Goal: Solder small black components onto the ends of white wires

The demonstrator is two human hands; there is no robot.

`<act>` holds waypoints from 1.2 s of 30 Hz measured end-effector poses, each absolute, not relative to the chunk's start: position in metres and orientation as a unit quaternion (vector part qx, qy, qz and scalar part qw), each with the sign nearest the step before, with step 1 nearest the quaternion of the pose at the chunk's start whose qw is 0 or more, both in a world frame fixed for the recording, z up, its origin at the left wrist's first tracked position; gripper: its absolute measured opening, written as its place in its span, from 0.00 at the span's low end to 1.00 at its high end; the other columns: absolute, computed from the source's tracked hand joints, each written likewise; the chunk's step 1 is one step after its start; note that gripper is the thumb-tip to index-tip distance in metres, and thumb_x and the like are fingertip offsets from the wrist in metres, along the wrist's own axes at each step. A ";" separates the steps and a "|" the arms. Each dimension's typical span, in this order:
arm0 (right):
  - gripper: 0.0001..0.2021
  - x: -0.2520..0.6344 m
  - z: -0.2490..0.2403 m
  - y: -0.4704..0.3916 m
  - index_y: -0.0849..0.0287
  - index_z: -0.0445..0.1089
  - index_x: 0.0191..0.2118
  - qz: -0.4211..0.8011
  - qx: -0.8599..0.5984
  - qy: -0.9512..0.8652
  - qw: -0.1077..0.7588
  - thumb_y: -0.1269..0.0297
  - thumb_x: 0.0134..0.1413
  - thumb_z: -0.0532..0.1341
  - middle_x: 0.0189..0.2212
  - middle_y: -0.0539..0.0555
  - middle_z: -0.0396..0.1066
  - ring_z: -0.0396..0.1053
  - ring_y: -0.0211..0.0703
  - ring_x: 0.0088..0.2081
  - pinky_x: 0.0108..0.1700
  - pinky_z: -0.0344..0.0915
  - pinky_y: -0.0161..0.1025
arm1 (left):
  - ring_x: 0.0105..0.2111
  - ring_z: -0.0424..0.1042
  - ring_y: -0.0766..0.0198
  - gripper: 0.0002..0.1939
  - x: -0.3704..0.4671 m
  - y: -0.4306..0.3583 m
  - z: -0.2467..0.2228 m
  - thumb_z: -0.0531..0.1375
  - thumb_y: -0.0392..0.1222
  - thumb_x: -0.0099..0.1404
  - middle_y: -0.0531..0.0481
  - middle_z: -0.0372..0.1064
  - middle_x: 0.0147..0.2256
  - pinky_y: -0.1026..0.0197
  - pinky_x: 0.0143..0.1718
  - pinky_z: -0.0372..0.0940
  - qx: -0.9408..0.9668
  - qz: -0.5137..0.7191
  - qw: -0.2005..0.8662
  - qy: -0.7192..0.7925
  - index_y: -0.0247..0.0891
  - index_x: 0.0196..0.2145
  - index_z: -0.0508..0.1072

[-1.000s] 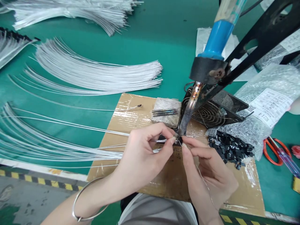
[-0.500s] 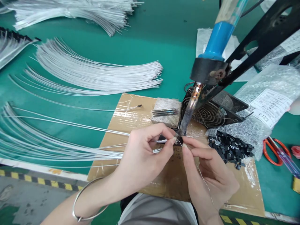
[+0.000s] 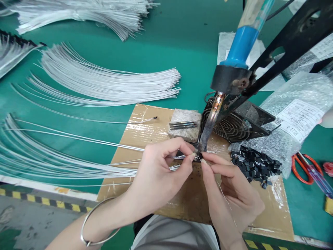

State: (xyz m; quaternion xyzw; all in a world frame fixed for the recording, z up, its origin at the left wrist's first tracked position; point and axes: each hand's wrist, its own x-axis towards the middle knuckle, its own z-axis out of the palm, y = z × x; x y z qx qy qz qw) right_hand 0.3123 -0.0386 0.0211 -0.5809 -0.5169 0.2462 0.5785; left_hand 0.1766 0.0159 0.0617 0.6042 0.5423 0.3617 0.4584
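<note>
Bright, even light here; white glare streaks the taped cardboard (image 3: 270, 218), and the fingertips look slightly soft.

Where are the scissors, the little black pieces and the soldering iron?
Scissors (image 3: 293, 166): head view, on the orange handle.
Little black pieces (image 3: 255, 165): head view, middle of the heap.
Soldering iron (image 3: 241, 45): head view, on its blue part.

Small piece (image 3: 196, 152) in left hand (image 3: 158, 177) grip is mostly covered by fingertips, too small to make out. Right hand (image 3: 231, 191) hides part of thin wire (image 3: 225, 198). White wires (image 3: 119, 171) disappear behind left hand. Soldering iron (image 3: 240, 45) cut off at top edge; label (image 3: 299, 118) print unreadable.
</note>
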 end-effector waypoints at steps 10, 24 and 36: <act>0.10 0.312 0.022 -0.039 0.55 0.76 0.36 0.242 -0.582 -0.517 0.579 0.78 0.54 0.69 0.43 0.50 0.82 0.80 0.39 0.44 0.49 0.75 0.36 | 0.29 0.74 0.64 0.07 0.176 0.015 0.062 0.59 0.35 0.62 0.50 0.77 0.29 0.64 0.26 0.62 0.599 0.363 0.467 0.540 0.37 0.27 0.74; 0.09 0.313 0.020 -0.038 0.54 0.77 0.38 0.236 -0.582 -0.526 0.574 0.76 0.54 0.69 0.41 0.52 0.82 0.80 0.44 0.42 0.47 0.77 0.43 | 0.29 0.74 0.64 0.07 0.177 0.015 0.063 0.59 0.36 0.62 0.49 0.77 0.29 0.64 0.26 0.62 0.599 0.352 0.470 0.545 0.37 0.27 0.74; 0.10 0.311 0.021 -0.038 0.54 0.77 0.37 0.234 -0.580 -0.516 0.585 0.77 0.54 0.69 0.41 0.51 0.82 0.80 0.42 0.42 0.48 0.76 0.40 | 0.29 0.73 0.65 0.07 0.177 0.016 0.063 0.59 0.35 0.62 0.49 0.77 0.28 0.65 0.26 0.63 0.598 0.357 0.471 0.542 0.36 0.27 0.74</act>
